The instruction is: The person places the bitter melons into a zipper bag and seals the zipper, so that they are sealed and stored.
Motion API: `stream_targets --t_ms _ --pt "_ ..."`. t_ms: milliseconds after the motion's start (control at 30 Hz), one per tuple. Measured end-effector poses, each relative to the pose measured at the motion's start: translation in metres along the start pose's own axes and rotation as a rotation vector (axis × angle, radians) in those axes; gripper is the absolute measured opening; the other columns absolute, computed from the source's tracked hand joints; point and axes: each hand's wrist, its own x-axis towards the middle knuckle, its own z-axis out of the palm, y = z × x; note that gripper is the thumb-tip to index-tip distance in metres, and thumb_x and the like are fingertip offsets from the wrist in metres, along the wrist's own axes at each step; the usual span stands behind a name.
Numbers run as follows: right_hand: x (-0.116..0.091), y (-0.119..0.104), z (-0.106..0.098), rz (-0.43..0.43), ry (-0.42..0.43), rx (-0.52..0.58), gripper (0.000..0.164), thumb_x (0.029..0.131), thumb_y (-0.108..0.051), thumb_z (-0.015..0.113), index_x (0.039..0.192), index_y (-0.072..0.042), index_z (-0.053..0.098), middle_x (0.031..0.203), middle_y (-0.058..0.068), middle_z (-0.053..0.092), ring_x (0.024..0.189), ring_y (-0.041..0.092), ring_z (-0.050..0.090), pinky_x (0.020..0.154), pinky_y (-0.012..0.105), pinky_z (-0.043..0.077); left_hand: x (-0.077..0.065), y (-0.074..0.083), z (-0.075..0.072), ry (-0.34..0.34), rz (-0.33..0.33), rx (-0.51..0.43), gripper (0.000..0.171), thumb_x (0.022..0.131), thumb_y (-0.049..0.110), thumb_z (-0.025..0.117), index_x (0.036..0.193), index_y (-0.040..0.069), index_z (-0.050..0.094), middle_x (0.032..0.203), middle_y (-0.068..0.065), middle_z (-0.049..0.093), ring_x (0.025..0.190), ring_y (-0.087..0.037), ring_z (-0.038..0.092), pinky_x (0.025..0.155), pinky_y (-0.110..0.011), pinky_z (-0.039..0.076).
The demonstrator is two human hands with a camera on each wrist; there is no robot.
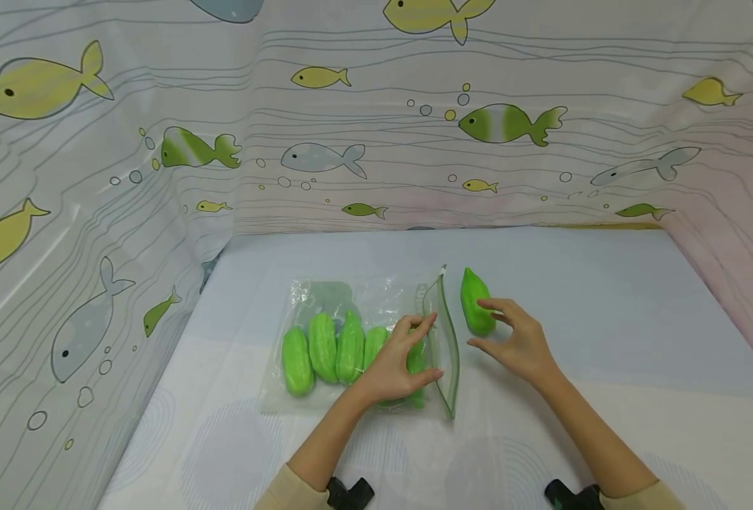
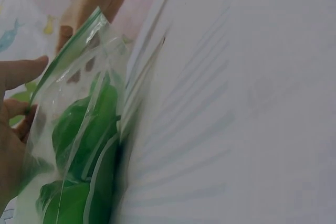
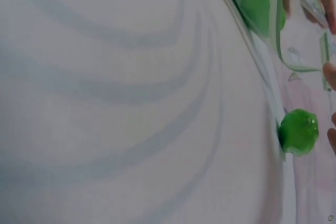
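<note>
A clear zip bag (image 1: pixel 389 287) with a green zip edge lies on the table, its mouth facing right. Several plump green gourd-like vegetables (image 1: pixel 297 361) lie side by side inside it. My left hand (image 1: pixel 394 365) is over the bag's right part, thumb and fingers spread apart at the gaping mouth; it hides part of the vegetables. Outside the mouth, one more green gourd-like vegetable (image 1: pixel 474 301) with a pointed tip lies on the table. Beside it is my right hand (image 1: pixel 516 340), thumb and fingers parted, fingertips overlapping its lower right side in the head view.
A pale cloth with circle patterns covers the table (image 1: pixel 606 304). Behind and to the left hangs a fish-print curtain (image 1: pixel 408 127), which also borders the right side. Dark wrist devices (image 1: pixel 350 492) sit at both sleeves.
</note>
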Motion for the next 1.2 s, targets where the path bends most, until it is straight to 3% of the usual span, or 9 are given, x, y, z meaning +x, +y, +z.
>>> stream_targets --t_ms 267,667,1200 --pt "0.003 0.007 0.001 -0.005 0.004 -0.044 0.075 0.05 0.005 0.092 0.118 0.005 0.059 0.115 0.015 0.062 0.107 0.032 0.058 0.087 0.038 0.051 0.001 0.0 0.0 -0.001 0.021 -0.002 0.086 0.083 0.018 0.075 0.152 0.004 0.025 0.134 -0.011 0.037 0.126 -0.023 0.038 0.102 -0.043 0.039" --pt "0.008 0.019 0.006 -0.038 0.04 -0.122 0.075 0.049 0.003 0.093 0.116 0.007 0.06 0.112 0.017 0.062 0.104 0.033 0.06 0.088 0.036 0.049 0.001 -0.001 0.0 -0.004 0.019 -0.007 0.086 0.082 0.017 0.076 0.151 0.001 0.026 0.133 -0.011 0.037 0.125 -0.023 0.038 0.103 -0.042 0.039" --pt "0.011 0.021 0.012 0.028 0.042 -0.109 0.074 0.051 0.001 0.093 0.118 0.007 0.06 0.111 0.019 0.062 0.103 0.035 0.06 0.087 0.041 0.05 0.0 -0.001 0.0 -0.005 0.007 -0.013 0.086 0.083 0.017 0.076 0.152 0.003 0.025 0.134 -0.011 0.037 0.125 -0.023 0.038 0.102 -0.042 0.039"
